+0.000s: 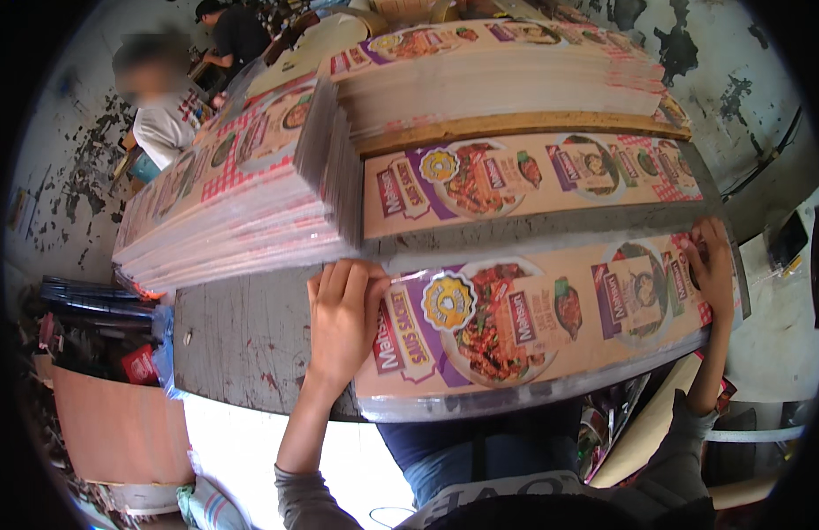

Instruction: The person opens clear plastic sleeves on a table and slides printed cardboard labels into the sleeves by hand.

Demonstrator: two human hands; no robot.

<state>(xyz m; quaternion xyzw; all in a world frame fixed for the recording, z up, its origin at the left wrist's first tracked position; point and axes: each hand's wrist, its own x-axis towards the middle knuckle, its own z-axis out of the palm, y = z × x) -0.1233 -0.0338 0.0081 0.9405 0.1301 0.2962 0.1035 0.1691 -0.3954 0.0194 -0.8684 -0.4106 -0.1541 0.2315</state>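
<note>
In front of me lies a stack of long printed sheets, glossy and peach-coloured, with pictures of food in bowls. My left hand is at the far left corner of the top sheet, its fingers closed on the edge. At the opposite far corner, my right hand has its fingers curled onto the sheet's right end. Exactly how many layers the fingers hold is hidden. Just beyond is another long printed sheet with the same design, lying flat on the grey tabletop.
A tall stack of the same sheets stands at the left. Another high stack rests at the back behind a wooden strip. Two other people, one in a white top and one in black, are at the far left.
</note>
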